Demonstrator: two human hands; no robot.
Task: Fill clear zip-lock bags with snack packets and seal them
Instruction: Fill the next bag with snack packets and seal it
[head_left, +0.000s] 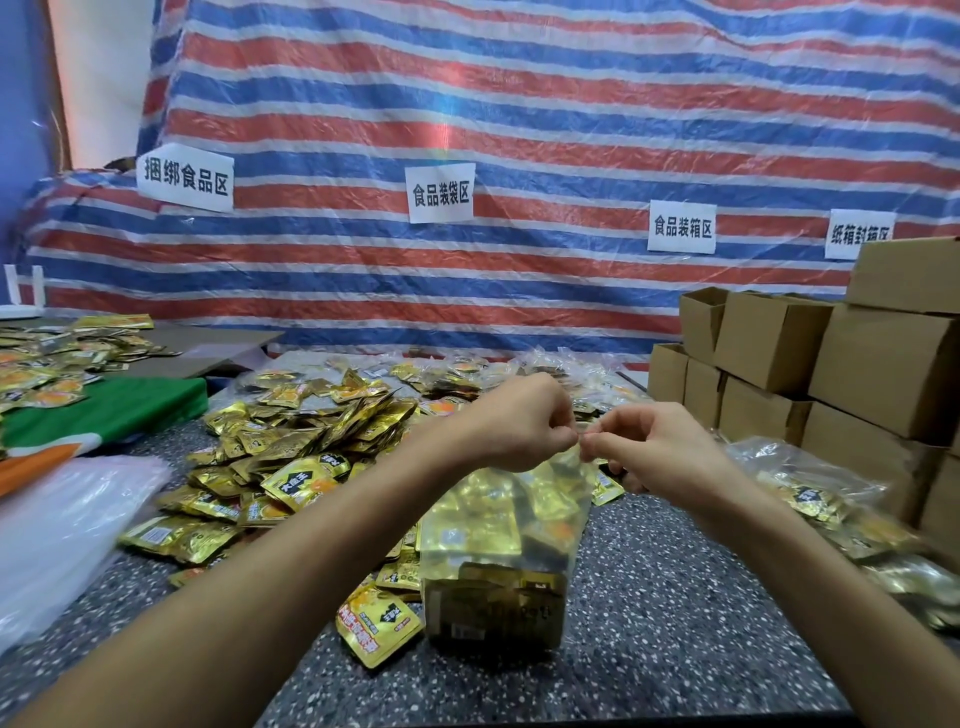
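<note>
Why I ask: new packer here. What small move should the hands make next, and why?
Probably slide both pinches apart along the mouth of the bag to seal it: the left hand and right hand pinch it at one spot, and packets fill it.

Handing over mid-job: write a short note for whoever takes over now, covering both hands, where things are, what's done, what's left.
Left hand and right hand: both pinch the top edge of the zip-lock bag, close together near its middle.
The bag stands upright on the speckled table, already full.
Loose snack packets lie piled to its left; filled bags lie to its right, beside the cardboard boxes.
Done: this bag is filled. Left: finish the seal (how much is closed, I cannot tell), then fill more bags from the pile.
</note>
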